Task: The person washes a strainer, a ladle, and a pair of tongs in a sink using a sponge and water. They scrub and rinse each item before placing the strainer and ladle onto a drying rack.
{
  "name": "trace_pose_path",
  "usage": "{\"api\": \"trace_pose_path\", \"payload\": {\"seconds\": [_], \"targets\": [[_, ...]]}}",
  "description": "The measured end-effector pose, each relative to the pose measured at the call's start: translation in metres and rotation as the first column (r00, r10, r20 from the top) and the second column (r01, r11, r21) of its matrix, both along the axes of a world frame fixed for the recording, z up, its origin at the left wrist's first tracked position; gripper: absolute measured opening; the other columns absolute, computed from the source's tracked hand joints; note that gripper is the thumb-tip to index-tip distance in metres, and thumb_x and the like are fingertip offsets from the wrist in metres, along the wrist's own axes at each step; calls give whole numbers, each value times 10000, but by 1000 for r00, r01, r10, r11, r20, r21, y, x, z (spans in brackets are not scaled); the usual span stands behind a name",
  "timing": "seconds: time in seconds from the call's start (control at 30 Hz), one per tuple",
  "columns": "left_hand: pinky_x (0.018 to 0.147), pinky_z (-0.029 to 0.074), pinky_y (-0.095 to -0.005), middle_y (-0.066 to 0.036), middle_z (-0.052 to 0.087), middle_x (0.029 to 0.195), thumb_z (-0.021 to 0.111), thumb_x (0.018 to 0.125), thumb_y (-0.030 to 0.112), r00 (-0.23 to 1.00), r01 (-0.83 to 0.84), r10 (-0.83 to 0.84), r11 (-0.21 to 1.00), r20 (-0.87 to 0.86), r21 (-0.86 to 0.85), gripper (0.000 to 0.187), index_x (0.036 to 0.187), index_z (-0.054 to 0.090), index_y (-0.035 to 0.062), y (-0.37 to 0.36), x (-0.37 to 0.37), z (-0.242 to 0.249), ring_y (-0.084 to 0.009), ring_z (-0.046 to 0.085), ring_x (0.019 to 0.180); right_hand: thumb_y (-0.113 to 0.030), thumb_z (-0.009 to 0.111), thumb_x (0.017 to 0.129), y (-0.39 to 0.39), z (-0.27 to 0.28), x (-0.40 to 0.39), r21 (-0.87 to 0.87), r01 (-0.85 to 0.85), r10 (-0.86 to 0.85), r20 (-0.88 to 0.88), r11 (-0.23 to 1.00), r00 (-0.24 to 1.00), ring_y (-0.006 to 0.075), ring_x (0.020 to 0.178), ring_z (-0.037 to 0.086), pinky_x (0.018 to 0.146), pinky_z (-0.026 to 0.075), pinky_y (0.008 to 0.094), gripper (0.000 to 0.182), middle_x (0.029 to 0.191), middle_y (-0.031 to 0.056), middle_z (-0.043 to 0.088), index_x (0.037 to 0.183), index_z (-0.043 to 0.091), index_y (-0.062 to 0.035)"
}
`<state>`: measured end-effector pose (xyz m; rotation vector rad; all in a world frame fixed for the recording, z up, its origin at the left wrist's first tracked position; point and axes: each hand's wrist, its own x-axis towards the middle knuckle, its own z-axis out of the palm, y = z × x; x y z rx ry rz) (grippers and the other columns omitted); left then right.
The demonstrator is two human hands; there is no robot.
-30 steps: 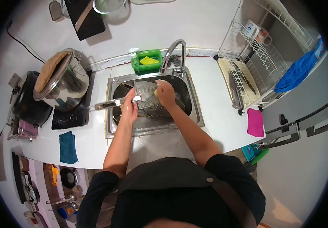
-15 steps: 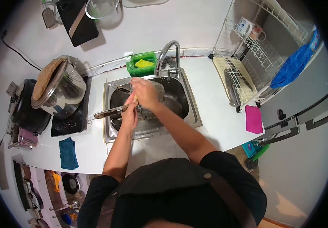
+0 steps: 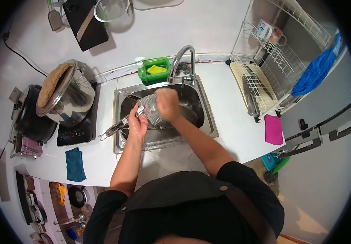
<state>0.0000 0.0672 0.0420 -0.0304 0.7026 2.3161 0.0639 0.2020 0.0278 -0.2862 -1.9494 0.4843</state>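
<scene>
Over the sink (image 3: 213, 127), my left hand (image 3: 138, 124) is closed around a wire skimmer (image 3: 150, 106) where its handle meets the round mesh head. The patterned handle sticks out to the left, past the sink rim. My right hand (image 3: 167, 105) is curled at the right side of the mesh and blurred by motion; whatever is in its fingers is hidden. Another utensil's dark handle (image 3: 133, 96) leans at the basin's back left. The faucet (image 3: 185, 51) rises behind my right hand.
Behind the sink stands a green soap caddy (image 3: 155, 79) with a yellow sponge (image 3: 157, 69). To the left, a large steel pot (image 3: 75, 101) rests on a black induction cooker (image 3: 75, 132), near a teal cloth (image 3: 75, 164). A white dish rack (image 3: 281, 61) and pink cloth (image 3: 273, 129) are at right.
My right hand has moved from above the handle and left hand to the right, by the mesh. The skimmer's head has turned more into view, and its handle tilts lower at the left.
</scene>
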Motion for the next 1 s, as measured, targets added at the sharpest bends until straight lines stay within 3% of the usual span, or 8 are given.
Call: {"api": "trace_pose_path", "payload": {"seconds": [0.13, 0.3, 0.5, 0.6, 0.67, 0.77, 0.87, 1.0], "targets": [[760, 468, -330, -123, 561, 972, 448, 814, 143, 995, 97, -97, 995, 17, -20, 312, 1086, 452, -11, -1, -7, -5, -225, 565, 834, -96, 543, 673, -27, 19, 30, 372, -293, 263, 132, 881, 956, 294, 875, 506, 777, 379, 401, 247, 891, 113, 553, 914, 552, -44], [758, 475, -339, -149, 576, 925, 365, 803, 127, 999, -37, 37, 997, 4, -71, 271, 979, 503, -26, 4, -8, -10, -231, 575, 825, -152, 553, 654, -1, -27, -1, -337, 28, -124, -268, 941, 955, 257, 916, 500, 817, 353, 415, 237, 919, 90, 555, 884, 582, -104], [705, 502, -325, -163, 575, 866, 347, 796, 107, 1000, -3, 5, 998, 19, -67, 236, 845, 508, -58, 4, -20, -22, -253, 585, 778, -108, 533, 707, -53, -4, 33, 291, -190, 175, 75, 938, 982, 324, 932, 476, 860, 337, 438, 257, 963, 138, 536, 946, 561, -20], [715, 508, -336, -167, 573, 858, 351, 796, 106, 995, -63, 64, 998, 80, -5, 237, 849, 502, -70, -8, -14, 3, -267, 583, 786, -96, 459, 749, -15, -9, 14, 103, 80, -55, -221, 991, 974, 252, 941, 499, 852, 348, 411, 210, 968, 105, 549, 905, 594, -61], [716, 514, -344, -169, 568, 862, 354, 798, 107, 995, -77, 76, 997, 67, 10, 241, 868, 494, -77, -7, -10, 6, -279, 580, 794, -183, 435, 848, -3, -19, 6, -753, -258, -79, -379, 606, 922, 229, 1010, 462, 894, 326, 343, 282, 1072, 120, 518, 1049, 531, -10], [770, 484, -354, -157, 553, 917, 364, 813, 137, 964, -256, 251, 966, 87, 41, 272, 952, 499, -55, 13, -3, 3, -265, 561, 838, -200, 354, 901, -61, -18, -9, -811, -466, -267, -565, 354, 781, 212, 1079, 430, 914, 319, 288, 354, 1164, 111, 461, 1194, 406, -9], [778, 452, -330, -145, 533, 1003, 391, 799, 151, 973, -227, 227, 974, -50, -3, 400, 1160, 396, -22, 22, 7, 7, -242, 540, 889, -207, 348, 893, -89, -11, -9, -667, -694, -537, -493, -271, 684, 217, 1098, 424, 935, 331, 328, 376, 1190, 113, 440, 1220, 374, -22], [741, 477, -334, -141, 518, 1041, 394, 822, 156, 972, -98, 67, 986, -223, -131, 414, 1200, 378, -13, -5, 16, 18, -236, 558, 854, -219, 383, 873, -17, -44, 9, -611, -685, 247, -648, 396, 721, 224, 1063, 458, 908, 364, 336, 395, 1156, 107, 475, 1215, 383, -22]]}}
